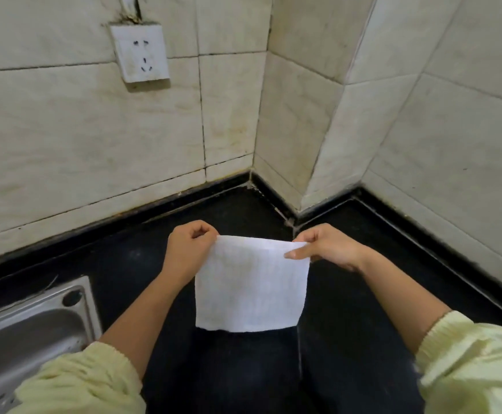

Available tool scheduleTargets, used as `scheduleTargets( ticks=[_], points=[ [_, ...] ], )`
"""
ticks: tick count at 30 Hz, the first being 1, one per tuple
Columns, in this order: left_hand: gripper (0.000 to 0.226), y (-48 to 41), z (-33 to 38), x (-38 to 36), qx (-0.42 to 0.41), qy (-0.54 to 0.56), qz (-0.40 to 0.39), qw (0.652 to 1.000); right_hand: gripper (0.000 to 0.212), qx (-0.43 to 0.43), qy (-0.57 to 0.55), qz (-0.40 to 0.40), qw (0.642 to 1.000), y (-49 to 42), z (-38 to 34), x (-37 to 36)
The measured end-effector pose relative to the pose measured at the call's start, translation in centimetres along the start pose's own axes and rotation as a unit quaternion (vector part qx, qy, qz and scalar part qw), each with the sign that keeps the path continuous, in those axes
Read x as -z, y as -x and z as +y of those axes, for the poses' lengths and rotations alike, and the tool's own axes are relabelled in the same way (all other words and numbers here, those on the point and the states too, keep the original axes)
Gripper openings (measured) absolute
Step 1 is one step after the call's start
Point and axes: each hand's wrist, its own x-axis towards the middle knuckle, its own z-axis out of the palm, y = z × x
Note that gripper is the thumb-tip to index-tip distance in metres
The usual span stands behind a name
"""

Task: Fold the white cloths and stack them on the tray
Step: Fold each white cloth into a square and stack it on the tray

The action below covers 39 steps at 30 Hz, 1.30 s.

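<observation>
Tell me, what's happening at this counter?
A person holds a white cloth up by its two top corners, the left hand pinching one and the right hand the other. The cloth hangs flat above the black counter, in a tiled corner beside a steel sink. It looks ready for a fold. No tray is in view.

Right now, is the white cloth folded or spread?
Spread as far as shows: the white cloth hangs flat, pinched at its top corners by the left hand and right hand. Layers: cannot tell.
</observation>
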Motion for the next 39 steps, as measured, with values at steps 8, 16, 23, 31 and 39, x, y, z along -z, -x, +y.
scheduleTargets(
  ticks=[8, 16, 23, 31, 39],
  points=[
    [0.026, 0.1, 4.2, -4.9, -0.064, 0.01, -0.025, 0.998, 0.02, 0.03, -0.152, 0.152, 0.976, 3.2, 4.1, 5.2],
    [0.019, 2.6, 2.9, -7.9, -0.042, 0.028, -0.09, 0.995, 0.01, -0.039, -0.168, 0.14, 0.975, 6.2, 9.5, 6.8],
    [0.021, 7.1, -2.9, -10.1, 0.066, -0.007, -0.19, 0.979, 0.014, -0.149, -0.147, 0.069, 0.975, 8.0, 16.0, 3.2],
    [0.018, 8.3, -6.7, -10.6, 0.138, -0.08, -0.286, 0.945, 0.025, -0.211, -0.078, 0.033, 0.974, 7.8, 19.7, 0.5],
    [0.012, 5.2, -7.2, -11.1, 0.115, -0.076, -0.229, 0.963, 0.016, -0.197, -0.082, 0.098, 0.972, 6.0, 20.3, 0.9]
  ],
)
